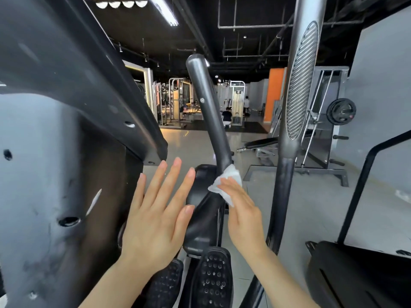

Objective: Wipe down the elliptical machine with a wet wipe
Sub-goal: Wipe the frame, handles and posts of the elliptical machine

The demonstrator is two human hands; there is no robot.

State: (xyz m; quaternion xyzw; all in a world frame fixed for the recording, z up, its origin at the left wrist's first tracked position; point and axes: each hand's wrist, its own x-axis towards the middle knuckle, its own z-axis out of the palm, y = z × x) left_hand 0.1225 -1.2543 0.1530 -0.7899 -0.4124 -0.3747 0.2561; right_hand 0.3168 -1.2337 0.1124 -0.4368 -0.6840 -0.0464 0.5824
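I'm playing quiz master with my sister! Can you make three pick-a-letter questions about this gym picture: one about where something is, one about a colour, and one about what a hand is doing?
1. Where is the wet wipe?
A. On the floor
B. Against the dark bar in the middle
C. On the foot pedal

2. What colour is the wipe?
A. White
B. Orange
C. Black

3. What is the left hand doing?
A. Squeezing the wipe
B. Making a fist
C. Held open with fingers straight

Answers:
1. B, the right hand presses the wipe against the lower part of the bar.
2. A, it shows bright white against the dark bar.
3. C, its fingers are spread and it holds nothing.
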